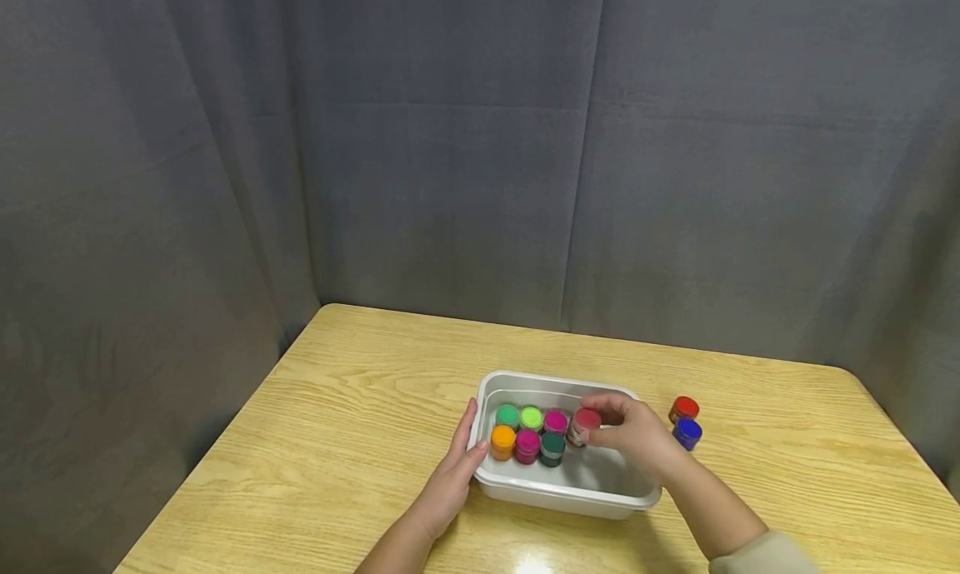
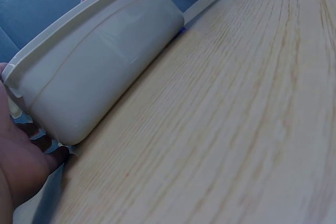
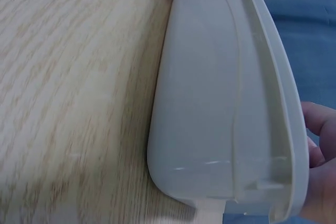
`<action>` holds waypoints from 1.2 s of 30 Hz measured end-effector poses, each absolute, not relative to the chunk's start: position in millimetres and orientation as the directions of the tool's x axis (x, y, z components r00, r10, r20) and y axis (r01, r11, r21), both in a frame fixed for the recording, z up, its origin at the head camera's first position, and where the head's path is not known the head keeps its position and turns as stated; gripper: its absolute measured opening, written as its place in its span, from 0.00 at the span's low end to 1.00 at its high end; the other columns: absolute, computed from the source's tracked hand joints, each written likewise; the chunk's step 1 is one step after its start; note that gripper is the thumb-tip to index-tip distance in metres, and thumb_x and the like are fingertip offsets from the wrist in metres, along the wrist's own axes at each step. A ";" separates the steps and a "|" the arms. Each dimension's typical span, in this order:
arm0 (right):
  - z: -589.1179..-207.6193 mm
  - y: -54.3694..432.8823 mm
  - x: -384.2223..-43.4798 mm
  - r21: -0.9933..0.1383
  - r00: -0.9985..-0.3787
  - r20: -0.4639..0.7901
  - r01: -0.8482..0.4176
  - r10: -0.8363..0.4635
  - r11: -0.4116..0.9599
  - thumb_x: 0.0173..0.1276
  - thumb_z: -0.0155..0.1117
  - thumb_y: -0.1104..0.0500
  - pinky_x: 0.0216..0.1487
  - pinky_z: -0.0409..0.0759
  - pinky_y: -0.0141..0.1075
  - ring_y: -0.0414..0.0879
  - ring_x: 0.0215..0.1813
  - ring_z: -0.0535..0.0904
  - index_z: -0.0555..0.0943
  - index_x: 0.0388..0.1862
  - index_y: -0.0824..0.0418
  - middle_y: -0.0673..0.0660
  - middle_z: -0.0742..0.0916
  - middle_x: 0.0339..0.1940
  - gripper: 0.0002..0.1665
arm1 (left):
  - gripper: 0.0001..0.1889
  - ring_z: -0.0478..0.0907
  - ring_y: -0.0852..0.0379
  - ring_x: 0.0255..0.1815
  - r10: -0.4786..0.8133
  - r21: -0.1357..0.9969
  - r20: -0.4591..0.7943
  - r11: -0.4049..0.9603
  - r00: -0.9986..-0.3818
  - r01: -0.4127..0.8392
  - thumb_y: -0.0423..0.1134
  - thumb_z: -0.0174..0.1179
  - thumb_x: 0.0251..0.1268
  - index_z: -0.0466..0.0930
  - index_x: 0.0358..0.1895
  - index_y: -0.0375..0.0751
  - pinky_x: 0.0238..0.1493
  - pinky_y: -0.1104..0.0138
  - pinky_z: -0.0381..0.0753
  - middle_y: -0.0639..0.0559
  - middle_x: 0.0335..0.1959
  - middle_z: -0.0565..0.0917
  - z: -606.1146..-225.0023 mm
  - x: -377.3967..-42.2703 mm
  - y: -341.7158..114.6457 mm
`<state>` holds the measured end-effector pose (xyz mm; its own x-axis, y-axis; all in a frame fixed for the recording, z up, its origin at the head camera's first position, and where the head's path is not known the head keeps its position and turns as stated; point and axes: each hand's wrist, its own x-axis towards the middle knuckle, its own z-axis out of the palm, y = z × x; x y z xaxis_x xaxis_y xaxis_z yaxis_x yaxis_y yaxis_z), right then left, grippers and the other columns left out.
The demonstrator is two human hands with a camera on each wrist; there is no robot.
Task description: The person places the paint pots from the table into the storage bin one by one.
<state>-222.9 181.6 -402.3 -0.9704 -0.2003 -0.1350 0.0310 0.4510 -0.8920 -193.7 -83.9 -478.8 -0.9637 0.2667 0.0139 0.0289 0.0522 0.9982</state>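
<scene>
A white plastic tray (image 1: 570, 495) stands on the table with several small lidded jars inside, set in two rows. My left hand (image 1: 446, 486) grips its left end, thumb at the rim and fingers along the outer wall; the left wrist view shows those fingers (image 2: 31, 153) by the tray's lower corner. Between thumb and fingers my right hand (image 1: 637, 436) pinches a jar with a dull red lid (image 1: 588, 419), inside the tray, beside the magenta-lidded jar (image 1: 556, 421) and the dark green one (image 1: 553, 446). In the right wrist view the tray wall (image 3: 205, 93) hides the jars.
To the right of the tray, a red-lidded jar (image 1: 684, 408) and a blue-lidded jar (image 1: 687, 432) stand close together on the wooden table (image 1: 337, 407). Grey curtains (image 1: 450, 182) hang behind the table and at its sides.
</scene>
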 end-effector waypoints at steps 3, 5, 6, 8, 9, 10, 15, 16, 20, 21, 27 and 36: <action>-404.3 179.6 -223.2 -0.898 -0.966 -0.131 0.021 -0.222 0.439 0.57 0.72 0.67 0.43 0.80 0.29 0.48 0.49 0.77 0.75 0.59 0.74 0.62 0.84 0.48 0.31 | 0.33 0.33 0.37 0.81 0.267 0.998 0.012 0.055 -0.964 0.028 0.47 0.40 0.79 0.37 0.80 0.55 0.74 0.34 0.31 0.47 0.82 0.38 -478.7 -193.5 -83.9; -405.1 178.4 -223.0 -0.895 -0.965 -0.132 0.018 -0.227 0.446 0.56 0.73 0.67 0.41 0.80 0.29 0.47 0.47 0.76 0.76 0.58 0.74 0.60 0.84 0.45 0.30 | 0.33 0.33 0.37 0.81 0.267 0.998 0.010 0.057 -0.964 0.026 0.47 0.40 0.79 0.37 0.80 0.56 0.74 0.33 0.31 0.48 0.82 0.38 -478.8 -193.3 -84.0; -405.5 178.0 -223.1 -0.893 -0.964 -0.134 0.017 -0.231 0.449 0.55 0.73 0.68 0.40 0.79 0.29 0.47 0.46 0.76 0.76 0.57 0.74 0.60 0.84 0.44 0.30 | 0.33 0.33 0.37 0.81 0.267 0.998 0.010 0.057 -0.964 0.026 0.47 0.40 0.79 0.37 0.80 0.56 0.74 0.33 0.31 0.47 0.82 0.38 -478.8 -193.2 -84.0; -406.0 176.6 -223.3 -0.888 -0.965 -0.142 0.027 -0.219 0.458 0.54 0.73 0.69 0.39 0.79 0.30 0.47 0.45 0.76 0.76 0.55 0.74 0.60 0.84 0.42 0.29 | 0.33 0.32 0.37 0.81 0.267 0.998 0.011 0.057 -0.964 0.028 0.47 0.40 0.79 0.37 0.80 0.55 0.74 0.33 0.31 0.47 0.82 0.38 -478.7 -193.4 -84.0; -406.5 175.7 -223.4 -0.884 -0.967 -0.146 0.033 -0.207 0.467 0.53 0.73 0.69 0.38 0.79 0.30 0.47 0.44 0.76 0.77 0.54 0.73 0.59 0.84 0.42 0.28 | 0.34 0.32 0.37 0.81 0.267 0.998 0.012 0.055 -0.964 0.028 0.47 0.40 0.79 0.36 0.80 0.55 0.74 0.33 0.31 0.47 0.82 0.38 -478.7 -193.6 -84.0; -407.2 174.8 -223.6 -0.879 -0.969 -0.146 0.035 -0.199 0.475 0.52 0.73 0.69 0.38 0.78 0.30 0.47 0.44 0.76 0.77 0.53 0.73 0.59 0.84 0.41 0.28 | 0.34 0.32 0.37 0.81 0.267 0.998 0.013 0.055 -0.964 0.028 0.47 0.40 0.79 0.36 0.80 0.55 0.74 0.33 0.31 0.47 0.82 0.38 -478.8 -193.7 -83.9; -412.9 169.8 -226.2 -0.868 -0.975 -0.137 0.033 -0.175 0.496 0.50 0.74 0.71 0.39 0.78 0.30 0.47 0.41 0.77 0.79 0.50 0.74 0.60 0.84 0.38 0.27 | 0.34 0.32 0.37 0.81 0.267 0.998 0.013 0.050 -0.964 0.028 0.46 0.40 0.79 0.36 0.80 0.54 0.74 0.34 0.31 0.46 0.82 0.38 -479.5 -193.8 -83.8; -414.1 168.8 -226.7 -0.865 -0.976 -0.135 0.031 -0.172 0.501 0.49 0.74 0.72 0.39 0.78 0.30 0.47 0.41 0.77 0.79 0.50 0.74 0.60 0.84 0.38 0.26 | 0.34 0.32 0.37 0.81 0.267 0.998 0.015 0.050 -0.964 0.029 0.46 0.40 0.79 0.36 0.80 0.54 0.74 0.34 0.31 0.46 0.82 0.38 -479.4 -193.7 -83.7; -418.0 164.7 -227.7 -0.844 -0.978 -0.141 0.038 -0.152 0.535 0.47 0.75 0.72 0.39 0.76 0.30 0.47 0.41 0.77 0.80 0.47 0.74 0.60 0.84 0.38 0.25 | 0.34 0.32 0.36 0.81 0.266 0.998 0.017 0.053 -0.964 0.032 0.47 0.40 0.79 0.36 0.80 0.53 0.74 0.33 0.31 0.46 0.82 0.38 -478.9 -193.4 -82.9; -418.7 163.8 -227.7 -0.836 -0.979 -0.142 0.039 -0.147 0.547 0.47 0.75 0.72 0.38 0.77 0.30 0.47 0.41 0.77 0.81 0.46 0.73 0.60 0.85 0.38 0.24 | 0.34 0.32 0.37 0.81 0.267 0.998 0.018 0.053 -0.963 0.033 0.47 0.40 0.79 0.36 0.80 0.52 0.74 0.33 0.31 0.46 0.82 0.38 -478.8 -193.5 -82.7; -421.0 159.0 -227.9 -0.812 -0.983 -0.143 0.050 -0.115 0.581 0.45 0.75 0.73 0.34 0.77 0.31 0.45 0.37 0.78 0.82 0.44 0.73 0.60 0.85 0.36 0.24 | 0.34 0.32 0.36 0.81 0.272 0.998 0.023 0.051 -0.962 0.038 0.46 0.40 0.79 0.35 0.80 0.51 0.74 0.34 0.31 0.46 0.82 0.38 -477.6 -193.4 -82.2; -421.8 156.4 -227.9 -0.816 -0.983 -0.154 0.070 -0.098 0.573 0.45 0.75 0.74 0.33 0.77 0.30 0.45 0.36 0.77 0.81 0.43 0.73 0.60 0.82 0.34 0.23 | 0.34 0.32 0.36 0.81 0.272 0.999 0.014 0.045 -0.962 0.028 0.46 0.40 0.79 0.36 0.80 0.55 0.74 0.34 0.31 0.46 0.82 0.37 -474.8 -191.1 -82.6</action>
<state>-227.9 156.4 -421.8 -0.9832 -0.0983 -0.1539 0.0704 0.5734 -0.8162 -191.1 -82.6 -474.8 -0.9621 0.2723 0.0144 0.0276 0.0448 0.9986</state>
